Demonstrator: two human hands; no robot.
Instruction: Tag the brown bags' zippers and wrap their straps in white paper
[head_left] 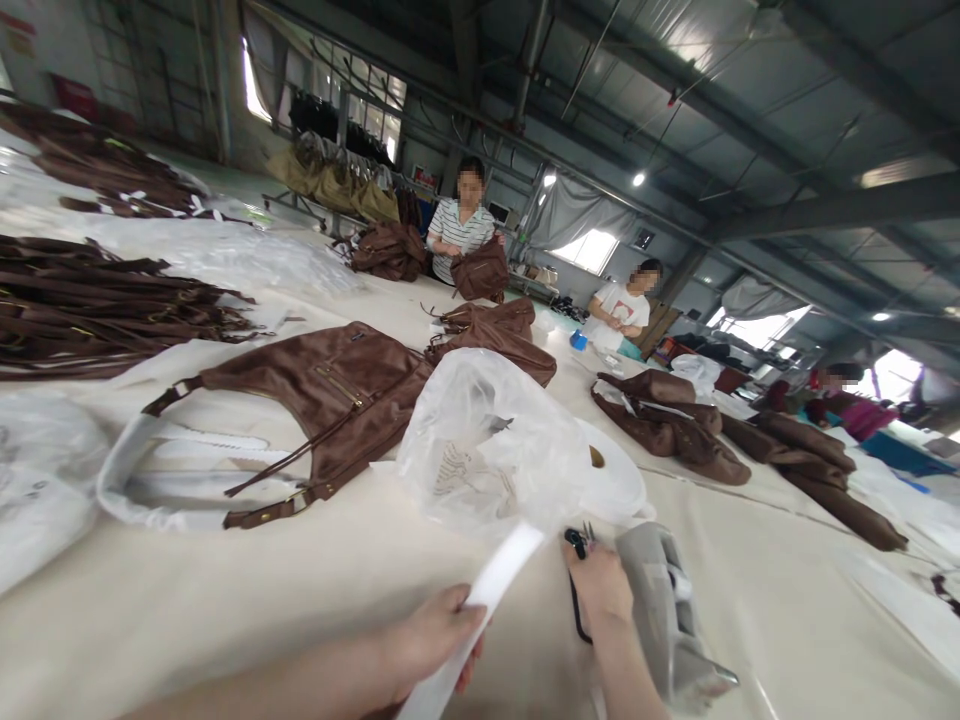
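Observation:
My left hand [442,640] is closed on a flat white strip [499,575], thumb on top, and the strip slants up and away from me. To its right, my right hand [602,585] is closed around black-handled scissors [575,543] close to the tabletop; part of them is hidden by my fingers. Just right of that hand is a grey tape dispenser [656,580]. Crumpled clear plastic [487,440] lies beyond both hands, partly over a white roll [611,470]. A brown handbag [352,380] with a white-wrapped strap [120,490] rests further left.
Brown straps [97,310] are heaped at the left, near plastic sheeting [247,255]. More brown bags [667,425] lie across the pale table [300,610]. One person [461,228] handles a brown bag across the table; another person [621,310] stands further right.

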